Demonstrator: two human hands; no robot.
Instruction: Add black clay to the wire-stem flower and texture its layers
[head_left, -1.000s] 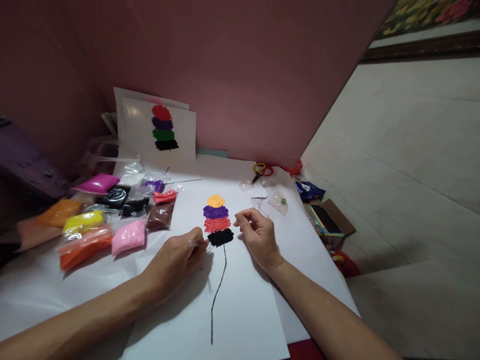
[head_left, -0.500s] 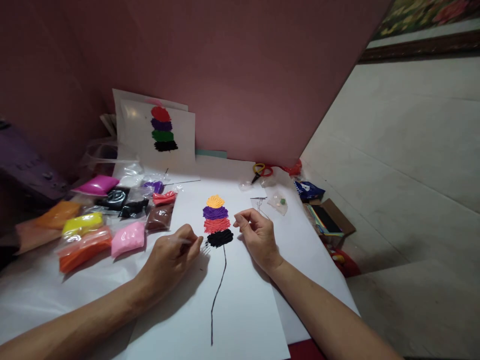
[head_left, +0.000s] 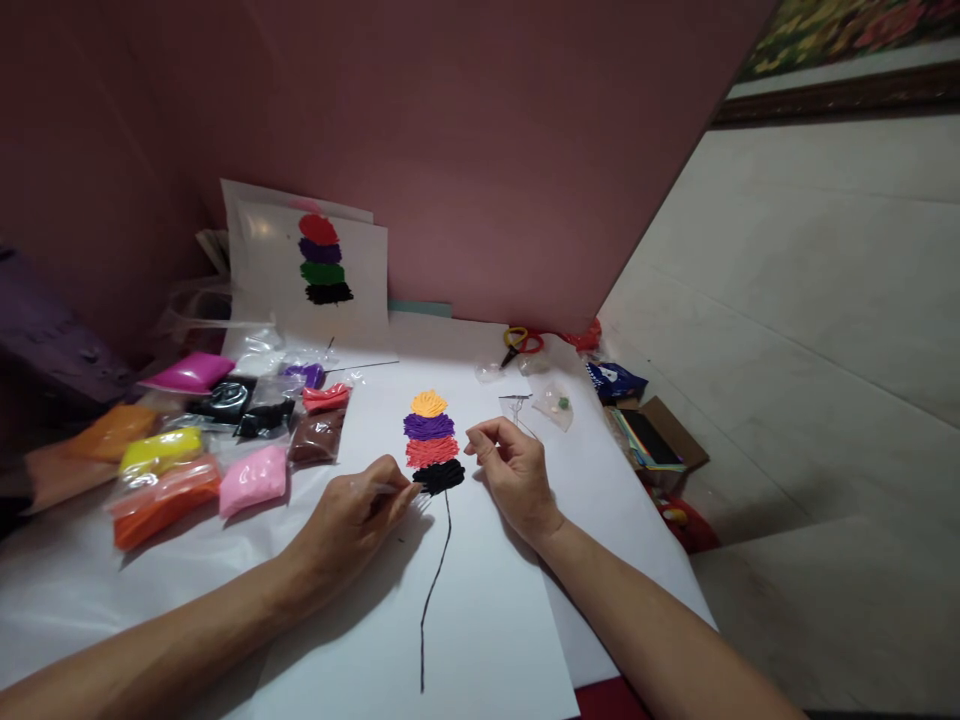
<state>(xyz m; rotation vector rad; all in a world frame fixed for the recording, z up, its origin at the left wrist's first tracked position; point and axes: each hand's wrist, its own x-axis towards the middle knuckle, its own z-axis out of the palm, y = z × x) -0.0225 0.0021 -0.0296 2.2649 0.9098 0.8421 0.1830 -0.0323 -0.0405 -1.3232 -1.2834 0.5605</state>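
The left hand [head_left: 352, 515] rested on a white sheet of paper [head_left: 480, 620], its fingers pinched together on a thin clear tool [head_left: 409, 490] whose tip touched the left edge of a black clay patch [head_left: 439, 476]. That patch was the lowest of four stacked on the sheet: an orange patch [head_left: 429, 403] on top, a purple patch [head_left: 430, 427] under it, a red patch [head_left: 433, 451] next, then the black one. A thin black line [head_left: 435, 590] ran down from the black patch toward the near edge of the sheet.

The right hand [head_left: 517, 478] lay just right of the stack, fingers curled loosely with thumb and forefinger near each other; whether they gripped anything could not be told.

To the left lay bags of coloured clay: a pink bag [head_left: 253, 478], a yellow bag [head_left: 160, 450], an orange bag [head_left: 161, 497], a brown bag [head_left: 317, 437], a magenta bag [head_left: 191, 372] and a black bag [head_left: 266, 417]. Against the pink wall [head_left: 487, 150] leaned a second sheet [head_left: 315, 270] bearing a similar stack in red, purple, green and black. Scissors [head_left: 521, 342] with red and yellow handles lay at the far edge, and a small open box [head_left: 652, 440] sat to the right. No writing or label could be read.
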